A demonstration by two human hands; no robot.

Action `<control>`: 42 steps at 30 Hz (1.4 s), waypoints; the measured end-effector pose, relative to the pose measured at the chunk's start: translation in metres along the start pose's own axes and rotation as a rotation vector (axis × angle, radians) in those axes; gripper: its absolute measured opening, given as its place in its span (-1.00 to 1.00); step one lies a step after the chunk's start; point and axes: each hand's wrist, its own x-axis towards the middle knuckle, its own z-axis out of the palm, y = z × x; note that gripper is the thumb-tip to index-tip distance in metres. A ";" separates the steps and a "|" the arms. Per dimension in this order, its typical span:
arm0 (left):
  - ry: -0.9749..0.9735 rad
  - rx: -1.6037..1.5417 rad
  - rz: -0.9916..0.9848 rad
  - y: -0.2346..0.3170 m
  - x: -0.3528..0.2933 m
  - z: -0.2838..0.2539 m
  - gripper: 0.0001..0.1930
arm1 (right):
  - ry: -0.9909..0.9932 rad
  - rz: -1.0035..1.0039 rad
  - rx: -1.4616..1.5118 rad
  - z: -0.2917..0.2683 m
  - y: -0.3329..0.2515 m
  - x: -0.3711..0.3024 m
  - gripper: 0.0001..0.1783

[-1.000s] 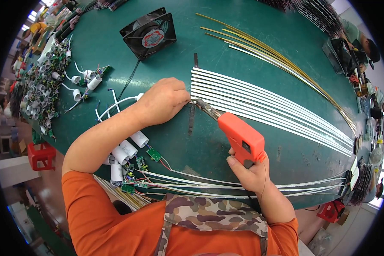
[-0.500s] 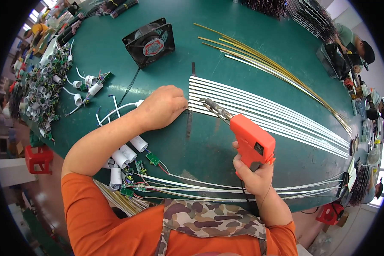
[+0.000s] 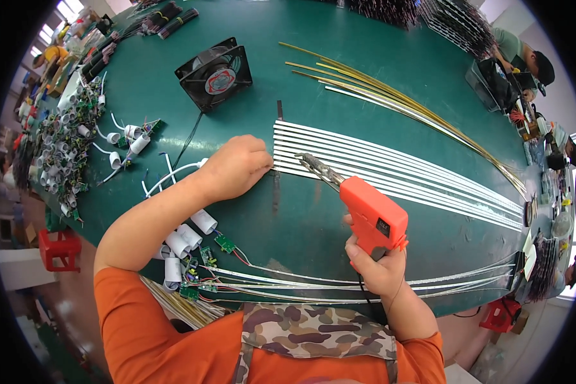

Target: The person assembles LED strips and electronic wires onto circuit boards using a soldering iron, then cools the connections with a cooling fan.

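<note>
A fan of narrow white strips (image 3: 390, 165) lies side by side on the green table, their left ends lined up over a dark band (image 3: 276, 192). My left hand (image 3: 240, 168) rests at those left ends, fingers pinched together at the lower strips; whatever is between the fingertips is hidden. Wrapped round the handle of a red soldering gun (image 3: 374, 211), my right hand (image 3: 381, 265) holds it with the metal tip (image 3: 313, 165) pointing left, just over the strips near my left fingertips. I cannot tell whether the tip touches a strip.
Behind my left hand stands a black fan (image 3: 216, 75). White lamp caps with circuit boards (image 3: 64, 144) are heaped at the left; several more caps (image 3: 189, 235) lie under my left forearm, wired to long strips. Yellowish strips (image 3: 390, 89) lie farther back. Another person (image 3: 525, 57) sits at far right.
The whole view has shifted a little, so the table's things appear slightly lower and to the left. Against the strips, both hands and the soldering gun stay almost in place.
</note>
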 end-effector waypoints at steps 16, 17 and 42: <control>0.016 -0.066 -0.024 0.008 -0.002 -0.005 -0.88 | 0.010 0.002 -0.047 0.001 -0.003 -0.001 -0.44; 0.014 -0.068 -0.026 0.006 -0.002 -0.004 -0.88 | 0.013 -0.002 -0.047 0.002 -0.003 -0.001 -0.45; 0.066 0.043 0.043 0.003 -0.002 0.005 -0.95 | -0.029 0.107 -0.174 0.015 0.005 0.004 -0.55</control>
